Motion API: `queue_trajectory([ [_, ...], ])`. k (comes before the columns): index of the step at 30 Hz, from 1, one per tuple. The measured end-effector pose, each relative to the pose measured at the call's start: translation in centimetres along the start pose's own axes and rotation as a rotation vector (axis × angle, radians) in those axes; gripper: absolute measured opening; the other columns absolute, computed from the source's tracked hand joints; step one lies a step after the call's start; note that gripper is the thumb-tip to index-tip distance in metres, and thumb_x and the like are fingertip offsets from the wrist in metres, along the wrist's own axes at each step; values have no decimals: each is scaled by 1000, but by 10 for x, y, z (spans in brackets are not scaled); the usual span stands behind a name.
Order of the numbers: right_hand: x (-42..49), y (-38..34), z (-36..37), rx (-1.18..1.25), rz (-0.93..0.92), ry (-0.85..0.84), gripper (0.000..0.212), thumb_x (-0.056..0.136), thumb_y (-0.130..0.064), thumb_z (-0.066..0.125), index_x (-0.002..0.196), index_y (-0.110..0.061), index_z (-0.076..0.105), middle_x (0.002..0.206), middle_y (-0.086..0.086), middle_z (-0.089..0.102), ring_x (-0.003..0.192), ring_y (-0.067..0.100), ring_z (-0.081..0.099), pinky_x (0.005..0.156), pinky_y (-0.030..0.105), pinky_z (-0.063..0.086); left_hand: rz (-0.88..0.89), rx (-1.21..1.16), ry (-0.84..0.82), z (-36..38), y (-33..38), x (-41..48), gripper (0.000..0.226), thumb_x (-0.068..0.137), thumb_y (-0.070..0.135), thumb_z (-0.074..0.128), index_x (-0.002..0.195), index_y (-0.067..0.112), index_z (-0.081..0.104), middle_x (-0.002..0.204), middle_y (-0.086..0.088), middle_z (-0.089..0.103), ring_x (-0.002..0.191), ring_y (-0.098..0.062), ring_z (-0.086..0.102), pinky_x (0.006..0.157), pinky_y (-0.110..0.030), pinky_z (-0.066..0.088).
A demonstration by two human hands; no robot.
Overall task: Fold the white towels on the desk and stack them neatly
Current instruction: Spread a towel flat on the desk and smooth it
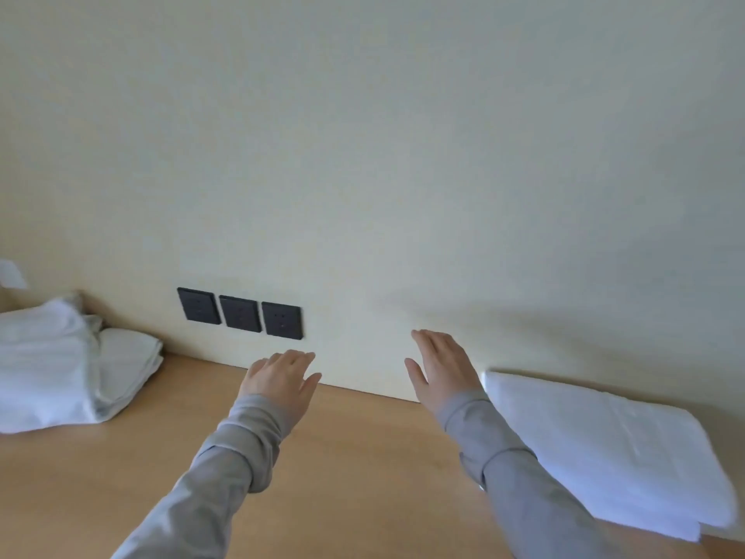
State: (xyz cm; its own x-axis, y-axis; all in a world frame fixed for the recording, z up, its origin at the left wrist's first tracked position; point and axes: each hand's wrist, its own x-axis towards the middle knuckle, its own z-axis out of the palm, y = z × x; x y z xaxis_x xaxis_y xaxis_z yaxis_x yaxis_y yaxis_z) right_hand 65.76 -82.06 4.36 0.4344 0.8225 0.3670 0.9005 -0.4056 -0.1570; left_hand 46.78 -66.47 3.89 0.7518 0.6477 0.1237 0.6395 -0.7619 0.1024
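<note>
Head view is showing me both hands reaching out over the desk (363, 457), and neither is holding anything. The left hand (282, 377) is hovering palm down with fingers straight and close together. The right hand (441, 369) is doing the same, fingers flat and pointing at the wall (403, 155).

To my eye the job is sitting somewhere in the middle. On the person's right, a folded stack (612, 449) of white towels is lying flat and squared beside the right sleeve (524, 478), so that part is looking done. On the far left, a big bundle (44, 365) is slumping loosely and probably needs folding. A smaller bundle (129, 357) is touching it on the wall side and seems folded, though not yet stacked with the rest.

Counting: I am seeing two hands, two grey sleeves and three towel heaps, two on the left and one on the right. How many towels are lying in each heap I cannot tell. Three dark sockets (240, 318) are sitting in a row on the wall just above the desk.
</note>
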Motion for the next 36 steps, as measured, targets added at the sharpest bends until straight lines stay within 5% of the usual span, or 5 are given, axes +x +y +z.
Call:
queue_trajectory([
  [5,36,-173,37,96,-152,-16,39,95,-29,41,129,-9,45,134,2,47,126,20,38,106,28,27,-177,-4,43,-41,-157,-77,40,97,40,34,132,26,46,135,8,49,122,-15,44,102,-29,31],
  [14,62,-431,104,205,-388,-112,44,91,-31,48,133,-16,45,134,-3,49,126,15,41,102,27,33,-540,-35,199,-90,-371,-215,40,98,38,31,136,31,40,138,15,44,126,-10,39,100,-27,29],
  [18,76,-476,133,225,-350,-168,42,90,-33,50,129,-17,48,130,-3,52,119,17,48,88,21,35,-645,-77,229,-84,-435,-246,37,97,37,33,132,32,43,133,14,47,124,-11,41,95,-28,31],
  [25,113,-517,212,226,-248,-369,42,92,-33,47,131,-18,42,131,-1,49,125,15,39,97,24,37,-721,-172,185,-53,-518,-229,31,96,35,37,123,27,50,120,10,55,112,-15,48,87,-28,38],
  [36,200,-534,306,416,183,-652,55,93,-34,50,140,-12,35,139,10,44,128,27,40,103,34,36,-787,-406,15,7,-634,-139,42,95,36,42,135,24,43,133,4,51,114,-19,52,89,-34,45],
])
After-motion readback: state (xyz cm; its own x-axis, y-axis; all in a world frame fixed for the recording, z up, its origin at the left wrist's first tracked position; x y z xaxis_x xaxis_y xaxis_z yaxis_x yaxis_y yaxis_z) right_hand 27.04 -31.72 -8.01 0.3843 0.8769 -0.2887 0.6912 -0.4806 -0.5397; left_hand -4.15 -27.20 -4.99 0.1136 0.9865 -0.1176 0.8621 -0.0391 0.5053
